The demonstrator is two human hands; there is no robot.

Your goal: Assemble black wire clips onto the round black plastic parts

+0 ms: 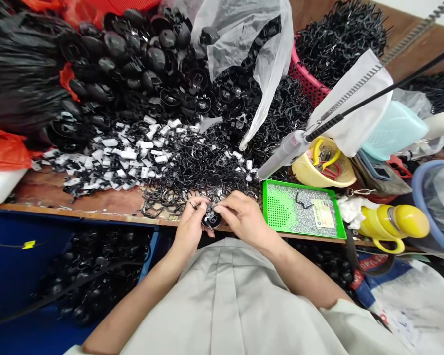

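Note:
At the bench's front edge, close to my body, I hold a small round black plastic housing. My left hand is closed around its left side. The fingers of my right hand pinch at its upper right edge; any small piece between them is too small to make out. Just beyond my hands lies a heap of thin black plastic strips. Left of that spreads a pile of small white and black parts. Many black domed housings are heaped farther back.
To the right sits a green tray of small metal pieces. A grey electric screwdriver hangs over the bench on a coiled spring. Behind are a yellow bowl with pliers and a pink basket. A blue bin stands lower left.

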